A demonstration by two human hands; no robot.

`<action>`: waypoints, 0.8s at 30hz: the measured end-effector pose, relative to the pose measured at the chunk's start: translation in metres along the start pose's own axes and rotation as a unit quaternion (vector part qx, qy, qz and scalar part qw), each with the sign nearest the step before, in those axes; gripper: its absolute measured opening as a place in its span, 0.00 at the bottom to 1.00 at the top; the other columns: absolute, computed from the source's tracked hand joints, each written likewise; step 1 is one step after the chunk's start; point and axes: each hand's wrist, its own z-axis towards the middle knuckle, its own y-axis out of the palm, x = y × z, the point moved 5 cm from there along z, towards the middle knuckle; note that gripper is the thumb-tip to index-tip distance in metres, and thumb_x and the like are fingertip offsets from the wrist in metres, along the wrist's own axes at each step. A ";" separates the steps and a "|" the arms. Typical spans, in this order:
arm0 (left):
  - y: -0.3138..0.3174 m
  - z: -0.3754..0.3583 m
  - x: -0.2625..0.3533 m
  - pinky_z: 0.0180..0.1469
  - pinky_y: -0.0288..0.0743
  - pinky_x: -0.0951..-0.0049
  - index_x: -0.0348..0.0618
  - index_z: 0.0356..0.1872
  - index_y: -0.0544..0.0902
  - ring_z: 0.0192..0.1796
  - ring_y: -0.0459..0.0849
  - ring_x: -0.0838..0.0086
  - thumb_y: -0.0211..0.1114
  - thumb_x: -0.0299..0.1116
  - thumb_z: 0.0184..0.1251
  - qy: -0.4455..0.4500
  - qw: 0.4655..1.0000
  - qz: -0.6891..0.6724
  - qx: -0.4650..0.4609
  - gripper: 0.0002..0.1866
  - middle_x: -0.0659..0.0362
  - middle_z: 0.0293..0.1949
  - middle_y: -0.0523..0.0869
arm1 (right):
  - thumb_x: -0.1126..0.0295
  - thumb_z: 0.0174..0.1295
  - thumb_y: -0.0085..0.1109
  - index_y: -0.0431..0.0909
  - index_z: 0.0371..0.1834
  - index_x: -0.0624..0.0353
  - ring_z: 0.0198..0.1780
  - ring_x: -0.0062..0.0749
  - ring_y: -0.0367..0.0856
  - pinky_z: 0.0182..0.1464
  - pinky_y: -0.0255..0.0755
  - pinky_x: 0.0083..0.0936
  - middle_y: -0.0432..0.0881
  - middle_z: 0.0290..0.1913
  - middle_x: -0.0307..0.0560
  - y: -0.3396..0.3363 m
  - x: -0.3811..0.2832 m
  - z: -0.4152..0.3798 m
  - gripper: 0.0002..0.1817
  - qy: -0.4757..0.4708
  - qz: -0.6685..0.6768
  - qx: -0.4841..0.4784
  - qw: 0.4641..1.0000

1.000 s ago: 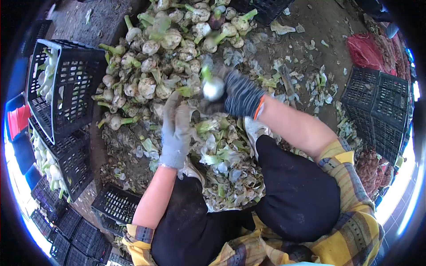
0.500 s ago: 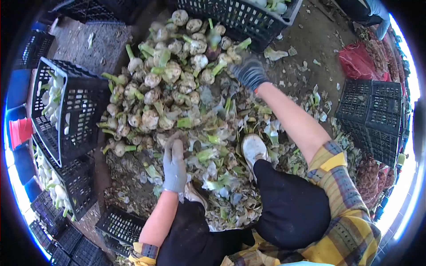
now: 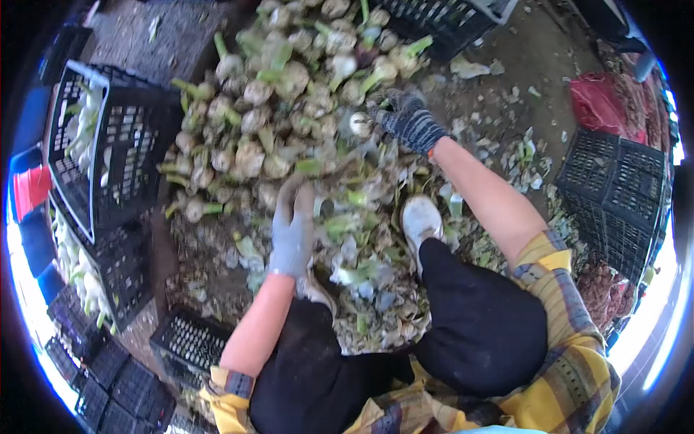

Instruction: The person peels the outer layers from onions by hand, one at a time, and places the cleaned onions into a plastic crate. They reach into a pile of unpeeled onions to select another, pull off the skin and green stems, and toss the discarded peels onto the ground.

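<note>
A heap of whitish bulbs (image 3: 249, 155) with soil-stained skins and short green stem stubs lies on the ground before me. My right hand (image 3: 408, 119), in a dark striped glove, is at the heap's right side with curled fingers. A paler round bulb (image 3: 361, 124) is at its fingertips, seemingly pinched, though the contact is partly hidden. Over the heap's near edge is my left hand (image 3: 290, 224), in a light grey glove with browned fingertips. Its fingers are stretched forward and hold nothing visible. Peeled skins and leaf scraps (image 3: 354, 271) cover the ground between my shoes.
Black crates (image 3: 134, 159) of white bulbs with stems stand on the left, near a red bucket (image 3: 32, 189). Another black crate (image 3: 434, 25) stands behind the heap. Stacked crates (image 3: 614, 195) and a red net sack (image 3: 596, 101) are on the right. Part of another person shows top right.
The view has shifted, so the heap sits higher in it. My right hand has turned and its fingers have curled, with a pale bulb now at their tips. My left hand stays stretched out.
</note>
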 end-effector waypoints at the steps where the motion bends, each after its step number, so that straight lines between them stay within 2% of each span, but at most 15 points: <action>1: 0.004 0.001 0.009 0.62 0.58 0.74 0.36 0.60 0.65 0.59 0.67 0.72 0.51 0.42 0.69 0.034 0.999 0.026 0.007 0.25 0.54 0.58 0.70 | 0.57 0.52 0.58 0.75 0.44 0.68 0.41 0.55 0.77 0.46 0.71 0.36 0.79 0.39 0.63 0.005 -0.015 -0.006 0.24 -0.033 0.064 -0.027 0.997; 2: 0.009 -0.003 0.014 0.60 0.60 0.74 0.38 0.61 0.64 0.58 0.69 0.73 0.50 0.44 0.69 0.027 0.999 0.018 -0.013 0.25 0.56 0.58 0.70 | 0.58 0.51 0.60 0.75 0.43 0.68 0.34 0.50 0.78 0.42 0.72 0.34 0.80 0.33 0.61 -0.006 -0.063 -0.029 0.24 -0.010 0.061 -0.097 0.993; 3: 0.014 -0.010 0.018 0.59 0.61 0.75 0.40 0.62 0.64 0.56 0.70 0.74 0.49 0.45 0.70 0.018 0.999 0.011 -0.034 0.26 0.57 0.58 0.69 | 0.59 0.51 0.60 0.75 0.43 0.67 0.32 0.47 0.78 0.41 0.72 0.33 0.80 0.32 0.60 0.006 -0.075 -0.044 0.23 0.018 0.134 -0.144 0.980; 5: 0.006 -0.003 0.001 0.60 0.60 0.75 0.38 0.61 0.66 0.56 0.70 0.74 0.48 0.48 0.70 -0.007 0.995 -0.098 -0.011 0.26 0.57 0.56 0.71 | 0.60 0.50 0.61 0.76 0.43 0.65 0.30 0.41 0.78 0.39 0.72 0.31 0.80 0.29 0.58 0.029 -0.088 -0.062 0.21 0.072 0.270 -0.224 0.934; 6: 0.003 0.001 -0.007 0.60 0.60 0.76 0.37 0.60 0.66 0.56 0.70 0.74 0.47 0.49 0.70 -0.017 0.988 -0.153 0.002 0.27 0.56 0.55 0.72 | 0.61 0.52 0.61 0.76 0.42 0.63 0.31 0.34 0.79 0.38 0.72 0.30 0.81 0.28 0.54 0.037 -0.093 -0.061 0.19 -0.076 0.176 -0.169 0.967; 8: 0.007 -0.004 0.004 0.61 0.58 0.75 0.35 0.57 0.69 0.56 0.70 0.73 0.47 0.49 0.71 0.048 0.998 -0.026 -0.022 0.26 0.54 0.53 0.75 | 0.60 0.55 0.60 0.76 0.44 0.63 0.31 0.30 0.79 0.37 0.72 0.28 0.81 0.27 0.47 0.042 -0.100 -0.073 0.19 -0.076 0.328 -0.185 0.923; 9: 0.004 -0.001 0.003 0.61 0.58 0.75 0.34 0.56 0.70 0.56 0.70 0.73 0.46 0.49 0.71 0.064 0.997 -0.037 -0.011 0.26 0.55 0.52 0.75 | 0.60 0.56 0.61 0.76 0.44 0.63 0.31 0.29 0.79 0.37 0.72 0.27 0.81 0.26 0.45 0.038 -0.104 -0.077 0.19 -0.100 0.362 -0.171 0.911; 12: -0.002 -0.001 0.003 0.61 0.58 0.75 0.34 0.54 0.72 0.55 0.70 0.73 0.44 0.49 0.71 0.128 0.991 -0.022 0.006 0.26 0.55 0.52 0.75 | 0.59 0.57 0.60 0.77 0.46 0.62 0.32 0.28 0.79 0.39 0.72 0.27 0.81 0.27 0.45 0.044 -0.104 -0.094 0.19 0.112 0.443 -0.255 0.852; 14: 0.000 -0.006 0.007 0.61 0.59 0.74 0.33 0.53 0.72 0.55 0.71 0.73 0.43 0.49 0.72 0.172 0.985 0.014 0.009 0.26 0.54 0.51 0.76 | 0.58 0.58 0.59 0.78 0.44 0.61 0.33 0.25 0.78 0.39 0.72 0.25 0.81 0.29 0.44 0.044 -0.110 -0.100 0.18 0.027 0.325 -0.240 0.914; 17: 0.001 -0.010 0.010 0.54 0.64 0.77 0.35 0.52 0.74 0.47 0.73 0.78 0.44 0.49 0.71 0.183 0.983 0.021 0.024 0.26 0.58 0.46 0.77 | 0.58 0.59 0.58 0.79 0.43 0.61 0.32 0.21 0.76 0.39 0.71 0.22 0.82 0.31 0.44 0.052 -0.110 -0.103 0.18 -0.001 0.298 -0.211 0.931; 20: -0.002 -0.014 0.005 0.43 0.66 0.83 0.36 0.50 0.75 0.36 0.70 0.84 0.45 0.49 0.71 0.084 0.996 -0.003 0.028 0.24 0.63 0.39 0.78 | 0.58 0.58 0.57 0.79 0.44 0.61 0.30 0.23 0.74 0.39 0.71 0.24 0.83 0.32 0.46 0.054 -0.114 -0.105 0.18 -0.035 0.302 -0.194 0.933; 24: -0.002 -0.016 -0.002 0.36 0.63 0.86 0.37 0.49 0.76 0.31 0.66 0.87 0.47 0.47 0.71 0.059 0.998 -0.027 0.016 0.22 0.67 0.35 0.77 | 0.58 0.59 0.56 0.78 0.42 0.62 0.29 0.29 0.75 0.38 0.71 0.27 0.82 0.31 0.51 0.047 -0.118 -0.107 0.18 -0.039 0.259 -0.228 0.938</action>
